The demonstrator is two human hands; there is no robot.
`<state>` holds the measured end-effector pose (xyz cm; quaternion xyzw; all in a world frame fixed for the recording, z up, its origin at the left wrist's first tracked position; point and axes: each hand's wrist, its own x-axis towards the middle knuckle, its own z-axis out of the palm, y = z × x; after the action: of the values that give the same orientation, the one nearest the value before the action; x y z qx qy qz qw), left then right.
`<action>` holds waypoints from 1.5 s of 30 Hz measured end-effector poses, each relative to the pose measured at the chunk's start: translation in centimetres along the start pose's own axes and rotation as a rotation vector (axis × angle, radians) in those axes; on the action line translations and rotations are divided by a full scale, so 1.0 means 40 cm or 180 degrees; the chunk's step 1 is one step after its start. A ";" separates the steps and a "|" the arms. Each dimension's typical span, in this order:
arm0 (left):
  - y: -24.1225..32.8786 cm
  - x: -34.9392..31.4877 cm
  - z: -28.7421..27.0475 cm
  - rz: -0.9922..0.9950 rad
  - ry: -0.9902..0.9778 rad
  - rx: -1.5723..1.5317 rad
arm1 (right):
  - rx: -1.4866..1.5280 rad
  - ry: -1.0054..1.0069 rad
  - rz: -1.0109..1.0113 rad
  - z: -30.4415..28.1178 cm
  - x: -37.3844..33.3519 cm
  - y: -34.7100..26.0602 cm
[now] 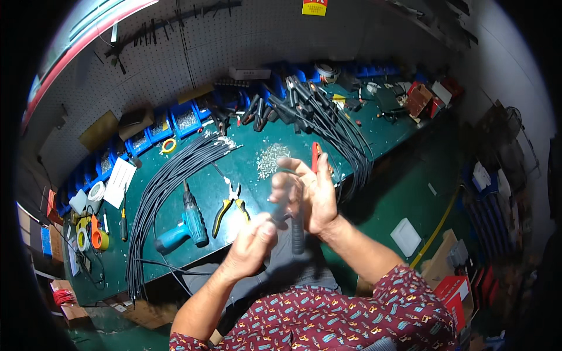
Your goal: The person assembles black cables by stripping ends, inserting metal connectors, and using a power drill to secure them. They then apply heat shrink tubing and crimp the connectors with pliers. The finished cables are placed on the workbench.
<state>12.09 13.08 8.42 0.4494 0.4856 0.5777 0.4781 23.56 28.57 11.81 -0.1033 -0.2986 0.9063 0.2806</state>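
Fingers (291,165) of the right hand (313,196) spread and blurred, only loosely curled beside a dark handle (298,233) that hung down below the palm; grip on it not clear enough to call. Left hand (253,245) closed in a loose fist just below and to the left, thumb up against the same dark piece, though a real hold could not be made out. Handle black, stubby, ribbed near its lower end, held above the near edge of the green bench (404,131). Further out: yellow-handled pliers (229,207), a teal drill (186,225), a long bundle of black cables (167,187), a red-handled tool (316,155). White paper sheet (119,181) lay flat at the left; blue bins (170,126) lined the back; red boxes (427,99) stood at the far right; a yellow and red sign (314,7) hung on the pegboard; a red carton (456,295) and a white square (405,237) sat on the floor.
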 end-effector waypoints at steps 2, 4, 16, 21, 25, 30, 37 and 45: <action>0.091 0.057 0.025 0.0072 0.0487 -0.0974 | 0.0129 -0.0469 0.0029 0.009 -0.006 0.049; 0.206 0.117 0.036 0.0731 0.1025 -0.1204 | -0.0808 -0.1250 0.0020 -0.139 -0.025 0.283; 0.403 0.235 -0.313 0.1987 0.2308 -0.0346 | -0.0759 0.0475 -0.1070 -0.141 -0.173 -0.053; 0.039 0.283 -0.229 -0.0325 0.1277 0.1014 | -0.3037 0.1329 -0.2293 -0.177 -0.296 -0.301; -0.105 0.412 -0.091 -0.0861 0.0575 0.0422 | -0.4564 0.2024 -0.3033 -0.306 -0.303 -0.347; 0.037 0.741 -0.094 0.0065 0.0090 -0.0281 | -0.4716 0.2368 -0.3724 -0.415 -0.242 -0.418; -0.040 0.544 0.148 0.0925 0.0133 0.0280 | -0.5616 0.2379 -0.2219 -0.702 0.022 -0.422; -0.302 -0.019 -0.084 0.0432 0.1304 0.2465 | -0.6194 0.2387 -0.1932 -0.990 0.079 -0.282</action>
<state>10.28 12.76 -4.01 0.5024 0.7203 0.4604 0.1295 40.07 56.99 -13.18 -0.4736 -0.7974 0.0848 0.3642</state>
